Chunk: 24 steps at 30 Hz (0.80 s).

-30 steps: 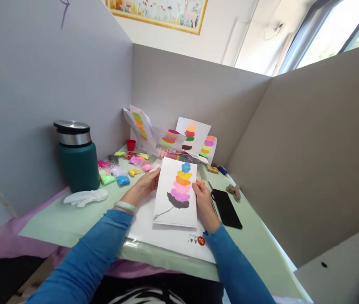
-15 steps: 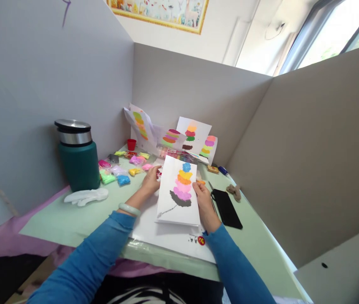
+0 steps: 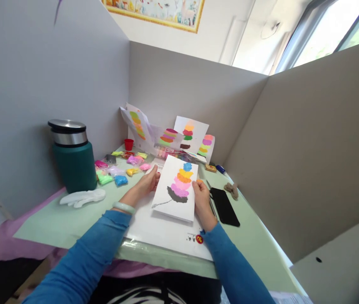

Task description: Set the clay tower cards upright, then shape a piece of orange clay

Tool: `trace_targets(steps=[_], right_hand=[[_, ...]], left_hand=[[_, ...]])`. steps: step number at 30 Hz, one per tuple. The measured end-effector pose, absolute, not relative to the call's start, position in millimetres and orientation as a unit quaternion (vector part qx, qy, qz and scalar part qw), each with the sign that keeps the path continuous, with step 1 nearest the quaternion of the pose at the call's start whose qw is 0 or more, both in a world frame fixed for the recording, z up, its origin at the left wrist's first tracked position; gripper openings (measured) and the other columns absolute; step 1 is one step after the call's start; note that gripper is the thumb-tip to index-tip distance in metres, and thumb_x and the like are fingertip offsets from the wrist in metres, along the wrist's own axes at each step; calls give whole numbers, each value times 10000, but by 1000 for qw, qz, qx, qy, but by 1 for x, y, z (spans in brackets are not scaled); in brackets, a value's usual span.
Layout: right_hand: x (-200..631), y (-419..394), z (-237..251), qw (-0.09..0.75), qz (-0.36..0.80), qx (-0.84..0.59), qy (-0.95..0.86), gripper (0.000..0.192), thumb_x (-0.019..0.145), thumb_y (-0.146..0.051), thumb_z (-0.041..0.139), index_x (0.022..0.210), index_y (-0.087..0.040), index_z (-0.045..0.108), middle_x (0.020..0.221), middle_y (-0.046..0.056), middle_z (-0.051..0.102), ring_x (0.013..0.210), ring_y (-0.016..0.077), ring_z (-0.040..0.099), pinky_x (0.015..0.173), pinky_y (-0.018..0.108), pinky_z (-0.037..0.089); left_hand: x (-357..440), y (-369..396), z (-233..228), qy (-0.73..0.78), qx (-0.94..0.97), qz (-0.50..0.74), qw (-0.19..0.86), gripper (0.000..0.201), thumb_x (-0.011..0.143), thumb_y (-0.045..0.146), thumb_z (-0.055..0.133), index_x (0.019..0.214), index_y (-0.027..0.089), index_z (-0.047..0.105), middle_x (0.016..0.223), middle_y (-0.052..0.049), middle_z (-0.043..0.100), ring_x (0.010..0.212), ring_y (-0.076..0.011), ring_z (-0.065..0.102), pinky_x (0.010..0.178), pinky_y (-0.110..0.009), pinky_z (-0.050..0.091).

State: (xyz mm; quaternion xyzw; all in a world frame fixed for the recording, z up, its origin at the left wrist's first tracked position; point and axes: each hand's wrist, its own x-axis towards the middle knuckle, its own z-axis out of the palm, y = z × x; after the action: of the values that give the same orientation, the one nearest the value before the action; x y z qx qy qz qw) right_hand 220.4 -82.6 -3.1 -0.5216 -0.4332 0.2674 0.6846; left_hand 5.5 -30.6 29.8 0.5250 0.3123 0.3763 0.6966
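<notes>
A folded white paper is raised at a tilt over a white board. Stacked colour patches run down it: blue, yellow, orange, pink, purple and dark grey, with a thin dark line at the bottom. My left hand grips its left edge, the fingers partly hidden behind it. At the right edge my right hand pinches the sheet, thumb in front. A black phone-like slab and scissors, partly covered, lie just right of that hand.
Left stand a green flask, a white glove and a red cup. Several coloured clay packets lie behind my left hand. Painted sheets lean at the back. Grey partitions enclose the table.
The paper has tilted, its lower edge swinging slightly left and up. Both hands still hold its sides. The whole view has shifted a little.
</notes>
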Motion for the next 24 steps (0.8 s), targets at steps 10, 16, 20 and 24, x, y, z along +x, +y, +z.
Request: trace_targets(steps=[10,16,20,24], right_hand=[[221,-81,-4,658,149,-552,-491,384,783,-489,547,1015,-184,562,992,71,614,899,192,552,813,311,427],[217,-87,-4,606,207,-546,-541,298,783,-490,547,831,-199,584,730,1,584,676,165,502,621,269,390],[216,-88,-4,597,187,-542,-561,333,791,-487,539,623,-215,444,579,-46,423,573,129,371,542,253,307],[219,-86,-4,619,171,-542,-543,343,791,-480,547,619,-223,399,578,-49,383,574,127,345,538,252,306]], left_hand=[[0,-15,8,371,519,410,652,325,602,310,796,840,130,669,792,-99,725,649,-218,654,610,-309,476],[0,-12,5,339,508,410,678,356,614,303,796,904,141,665,848,-104,730,707,-234,674,652,-325,500],[1,-18,12,332,507,403,685,363,627,306,794,923,140,663,859,-102,727,705,-223,673,650,-322,500],[1,-27,19,326,514,393,690,363,618,309,803,903,128,670,825,-104,723,661,-209,664,612,-309,492]])
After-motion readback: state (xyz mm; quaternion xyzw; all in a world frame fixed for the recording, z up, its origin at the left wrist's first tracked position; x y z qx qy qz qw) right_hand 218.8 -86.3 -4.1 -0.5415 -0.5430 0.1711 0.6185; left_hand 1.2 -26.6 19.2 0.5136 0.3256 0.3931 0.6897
